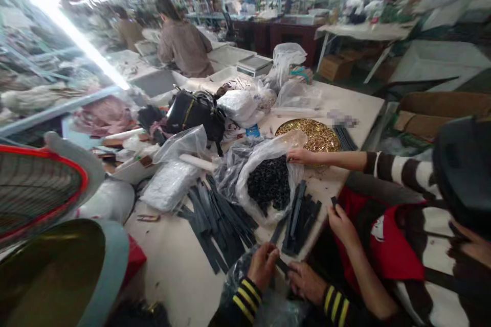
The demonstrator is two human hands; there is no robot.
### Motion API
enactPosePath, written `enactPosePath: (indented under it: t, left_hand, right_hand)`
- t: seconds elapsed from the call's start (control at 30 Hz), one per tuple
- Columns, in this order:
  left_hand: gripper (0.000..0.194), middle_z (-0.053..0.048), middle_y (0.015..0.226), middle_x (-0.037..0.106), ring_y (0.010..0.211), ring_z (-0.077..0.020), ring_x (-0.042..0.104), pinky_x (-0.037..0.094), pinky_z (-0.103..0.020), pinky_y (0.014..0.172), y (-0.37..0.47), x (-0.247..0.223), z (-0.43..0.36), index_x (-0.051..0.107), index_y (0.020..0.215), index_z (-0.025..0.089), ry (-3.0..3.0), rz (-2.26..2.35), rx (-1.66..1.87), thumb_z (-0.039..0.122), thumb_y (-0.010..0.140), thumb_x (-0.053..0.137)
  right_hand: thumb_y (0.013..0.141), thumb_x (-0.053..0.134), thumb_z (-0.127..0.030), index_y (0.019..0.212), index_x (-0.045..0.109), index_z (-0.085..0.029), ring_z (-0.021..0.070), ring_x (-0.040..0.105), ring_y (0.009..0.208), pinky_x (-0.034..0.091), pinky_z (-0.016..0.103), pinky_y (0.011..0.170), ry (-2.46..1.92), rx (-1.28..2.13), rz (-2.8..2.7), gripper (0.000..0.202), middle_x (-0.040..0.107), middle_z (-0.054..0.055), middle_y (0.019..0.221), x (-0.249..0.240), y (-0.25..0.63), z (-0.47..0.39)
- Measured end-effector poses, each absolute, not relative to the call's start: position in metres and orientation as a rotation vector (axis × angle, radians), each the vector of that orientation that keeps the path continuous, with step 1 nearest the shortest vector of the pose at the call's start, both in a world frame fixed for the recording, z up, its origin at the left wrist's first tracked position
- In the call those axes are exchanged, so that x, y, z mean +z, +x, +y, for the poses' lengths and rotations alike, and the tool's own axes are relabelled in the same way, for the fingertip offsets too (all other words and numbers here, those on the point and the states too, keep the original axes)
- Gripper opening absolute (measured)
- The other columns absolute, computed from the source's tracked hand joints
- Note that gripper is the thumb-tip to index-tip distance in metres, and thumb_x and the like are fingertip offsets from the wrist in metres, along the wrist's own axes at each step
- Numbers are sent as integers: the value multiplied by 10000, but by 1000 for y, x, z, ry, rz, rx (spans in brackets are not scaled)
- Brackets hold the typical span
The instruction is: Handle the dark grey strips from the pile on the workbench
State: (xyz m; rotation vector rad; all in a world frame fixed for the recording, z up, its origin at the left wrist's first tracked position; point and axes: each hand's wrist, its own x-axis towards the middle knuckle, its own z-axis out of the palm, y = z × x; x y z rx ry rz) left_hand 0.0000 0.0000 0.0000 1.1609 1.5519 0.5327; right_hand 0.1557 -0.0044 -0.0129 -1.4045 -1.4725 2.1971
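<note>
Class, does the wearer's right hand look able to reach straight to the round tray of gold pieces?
Probably not: the other person's forearm stretches across in front of the tray, and the right hand is busy with a dark strip.

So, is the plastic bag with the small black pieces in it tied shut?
No, the bag gapes open at the top, with the black pieces showing inside.
</note>
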Motion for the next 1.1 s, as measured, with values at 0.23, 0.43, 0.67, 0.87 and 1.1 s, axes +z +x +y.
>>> enactPosePath:
  t: [0.23, 0.43, 0.67, 0.87, 1.1]
  left_hand:
    - [260, -47, 790, 557, 758, -111, 531, 405, -204, 704, -32, 8, 62, 550, 822, 146, 1743, 1830, 401, 265, 840, 320]
    - [230, -67, 938, 503, 838, -141, 530, 421, -235, 715, -16, 5, 117, 531, 926, 175, 2035, 1878, -77, 136, 820, 331]
    - [247, -102, 953, 455, 829, -187, 545, 435, -295, 686, -13, -2, 141, 503, 924, 152, 2077, 1887, -246, 59, 776, 329]
    - [161, -94, 904, 509, 795, -191, 555, 431, -318, 736, -32, 6, 143, 478, 901, 133, 1894, 1905, 101, 167, 777, 381]
    - [282, 32, 611, 500, 577, -99, 508, 414, -211, 562, -8, 9, 45, 426, 716, 167, 715, 1307, 623, 350, 628, 623]
  right_hand:
    - [810, 336, -324, 723, 455, -176, 57, 313, 319, 205, 209, 348, -1446, 2144, -1384, 209, 448, -28, 462, -20, 163, -11]
    - [802, 366, -301, 725, 473, -166, 54, 316, 305, 217, 201, 342, -1485, 2079, -1302, 188, 474, -21, 464, -17, 165, -11]
    - [779, 365, -207, 696, 478, -163, 47, 328, 300, 231, 181, 320, -1501, 2010, -1243, 146, 475, -32, 463, -5, 167, -6]
    - [776, 370, -178, 708, 520, -181, 58, 379, 337, 283, 192, 353, -1446, 1968, -1175, 164, 507, -13, 491, 3, 167, 2]
    - [806, 371, -269, 733, 532, -196, 48, 316, 320, 249, 204, 333, -1421, 1943, -1151, 191, 461, -25, 494, 14, 161, 11]
